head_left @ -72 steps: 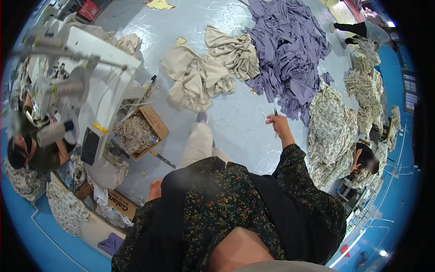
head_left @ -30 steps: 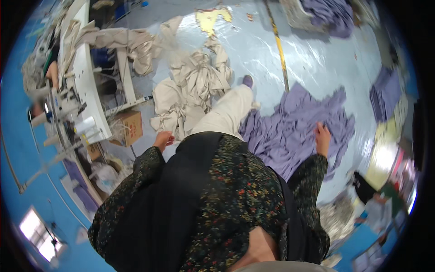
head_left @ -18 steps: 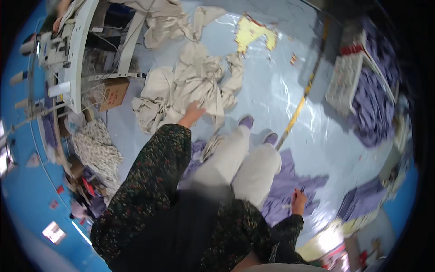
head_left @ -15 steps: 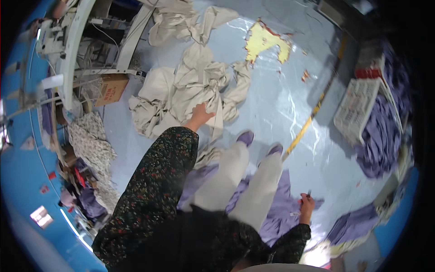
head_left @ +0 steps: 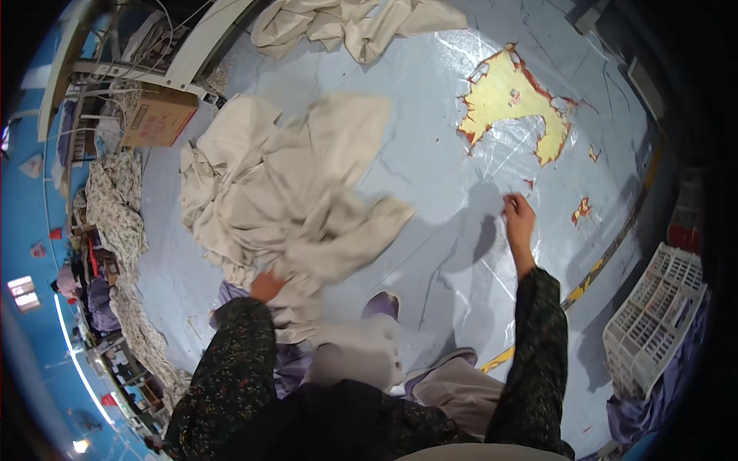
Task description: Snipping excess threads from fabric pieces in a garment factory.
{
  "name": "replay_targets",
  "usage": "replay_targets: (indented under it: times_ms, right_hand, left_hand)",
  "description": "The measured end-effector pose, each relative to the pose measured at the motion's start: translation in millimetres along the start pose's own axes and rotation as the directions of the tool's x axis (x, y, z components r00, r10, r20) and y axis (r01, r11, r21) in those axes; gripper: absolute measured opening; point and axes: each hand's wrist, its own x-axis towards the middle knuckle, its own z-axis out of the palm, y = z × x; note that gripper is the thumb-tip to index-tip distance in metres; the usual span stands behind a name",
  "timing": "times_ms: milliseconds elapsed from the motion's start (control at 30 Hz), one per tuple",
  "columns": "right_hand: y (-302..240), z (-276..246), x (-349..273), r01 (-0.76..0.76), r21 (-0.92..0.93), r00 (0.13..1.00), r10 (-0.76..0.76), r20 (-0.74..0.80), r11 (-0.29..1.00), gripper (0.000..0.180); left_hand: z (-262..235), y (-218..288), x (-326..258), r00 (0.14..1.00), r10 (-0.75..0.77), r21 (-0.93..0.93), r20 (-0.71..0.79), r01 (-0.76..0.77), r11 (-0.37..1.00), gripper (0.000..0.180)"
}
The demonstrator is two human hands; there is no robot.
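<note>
A large crumpled heap of beige cloth [head_left: 269, 184] lies on the floor in front of me, its right part smeared by motion. My left hand [head_left: 267, 286] is at the heap's near edge, closed on a fold of the beige cloth; its fingers are partly blurred. To the right, my right hand [head_left: 520, 219] is held above the floor, away from the cloth. Its fingers are pinched together, and what they hold, if anything, is too small to make out. Purple cloth [head_left: 292, 369] shows by my legs, beneath the left forearm.
More beige cloth [head_left: 361, 27] lies farther ahead. The grey floor has a worn yellow patch [head_left: 503, 96] and a yellow-black line [head_left: 592, 276]. At right stands a white plastic basket [head_left: 653, 315] beside purple cloth. A cardboard box [head_left: 161, 115] and flowered cloth [head_left: 115, 200] are at left.
My left hand has drawn the near beige cloth back toward me, and the heap has shifted and spread. My right hand has swung forward from beside my legs. My feet and view have shifted.
</note>
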Motion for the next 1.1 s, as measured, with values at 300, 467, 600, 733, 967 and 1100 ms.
replay_targets:
  times_ms: [300, 467, 600, 733, 967, 1100]
  right_hand:
    - [-13, 126, 32, 0.128, -0.376, 0.954, -0.217, -0.206, 0.918, 0.025]
    - [-14, 118, 32, 0.086, -0.385, 0.968, -0.167, -0.185, 0.919, 0.029]
    - [-40, 138, 44, 0.12, -0.328, 0.962, -0.191, -0.193, 0.937, 0.028]
    - [-48, 133, 49, 0.16, -0.288, 0.954, -0.223, -0.199, 0.944, 0.026]
    - [-25, 125, 45, 0.158, -0.304, 0.947, -0.232, -0.223, 0.939, 0.018]
    - [-19, 131, 48, 0.146, -0.325, 0.935, -0.238, -0.263, 0.934, 0.016]
  left_hand:
    - [-216, 35, 182, 0.74, 0.124, -0.083, -0.661, -0.236, 0.968, 0.019]
    - [-361, 347, 292, 0.717, 0.225, -0.578, -0.659, -0.675, 0.458, 0.042]
    - [-444, 411, 343, 0.839, 0.133, -0.846, -0.528, -0.534, 0.008, 0.05]
    - [-372, 460, 330, 0.334, 0.057, -0.262, -0.941, -0.823, 0.504, 0.039]
    - [-100, 420, 116, 0.951, 0.162, -0.956, -0.263, -0.279, 0.09, 0.029]
    - [-66, 352, 55, 0.982, 0.103, -0.983, -0.159, -0.168, 0.08, 0.034]
